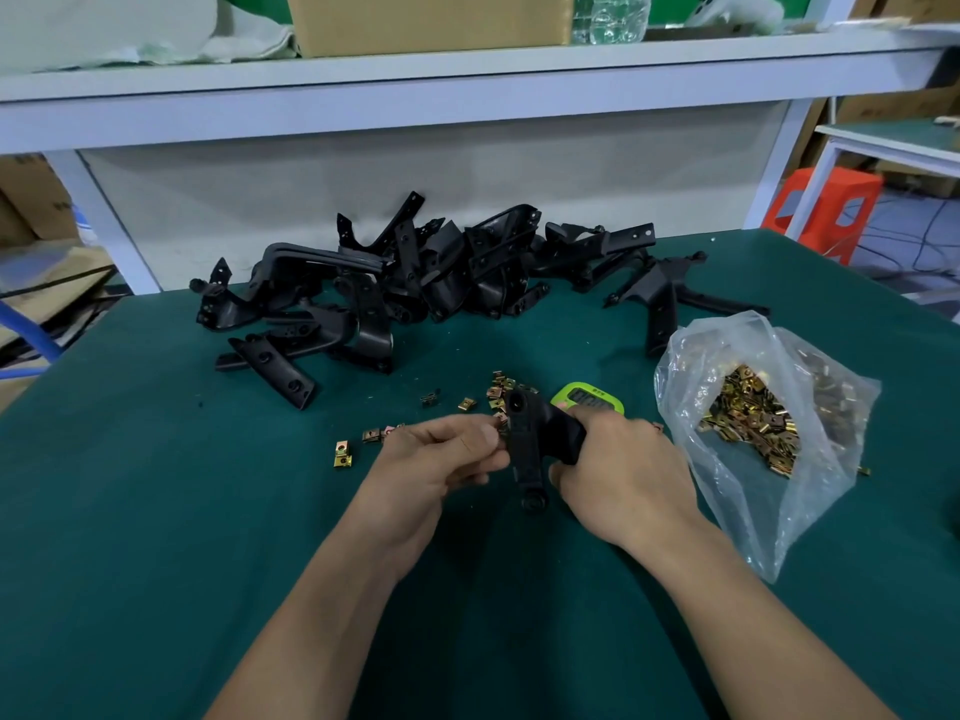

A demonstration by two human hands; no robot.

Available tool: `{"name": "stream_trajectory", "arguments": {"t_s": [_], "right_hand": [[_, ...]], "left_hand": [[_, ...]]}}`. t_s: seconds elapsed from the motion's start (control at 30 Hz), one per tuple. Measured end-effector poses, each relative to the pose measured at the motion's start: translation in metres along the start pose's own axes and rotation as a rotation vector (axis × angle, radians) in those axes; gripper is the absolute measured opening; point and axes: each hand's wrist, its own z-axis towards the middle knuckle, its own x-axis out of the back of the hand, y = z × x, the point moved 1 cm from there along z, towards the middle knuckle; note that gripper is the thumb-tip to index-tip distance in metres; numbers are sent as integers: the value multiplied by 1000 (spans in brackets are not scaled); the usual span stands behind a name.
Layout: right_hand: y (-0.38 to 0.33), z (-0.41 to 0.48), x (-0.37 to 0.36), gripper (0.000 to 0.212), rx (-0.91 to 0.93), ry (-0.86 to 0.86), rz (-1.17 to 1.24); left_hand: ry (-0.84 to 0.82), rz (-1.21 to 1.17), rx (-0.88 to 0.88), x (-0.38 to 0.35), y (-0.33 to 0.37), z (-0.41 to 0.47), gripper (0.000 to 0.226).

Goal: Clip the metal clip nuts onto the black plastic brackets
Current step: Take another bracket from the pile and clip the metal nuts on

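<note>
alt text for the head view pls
A person's right hand holds a black plastic bracket while the left hand pinches a clip nut against it. A bracket pile, loose nuts and a bag of nuts lie on the green table.

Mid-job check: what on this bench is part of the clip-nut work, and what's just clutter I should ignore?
In use: held bracket, gripped by right hand; clip nut pinched by left hand; loose clip nuts; bag of clip nuts; bracket pile.
Lying about: green timer; orange stool; cardboard box; plastic bottle.
</note>
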Motion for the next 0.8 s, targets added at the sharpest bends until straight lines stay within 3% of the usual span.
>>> {"name": "stream_trajectory", "arguments": {"t_s": [0.47, 0.7, 0.8], "right_hand": [[-1, 0, -1, 38, 18, 14, -30], [0, -2, 0, 36, -6, -65, -77], [-5, -5, -1, 26, -19, -69, -96]], "left_hand": [[17, 67, -35, -6, -6, 3, 28], [27, 180, -99, -3, -7, 3, 28], [67, 194, -140, -3, -6, 3, 23]]}}
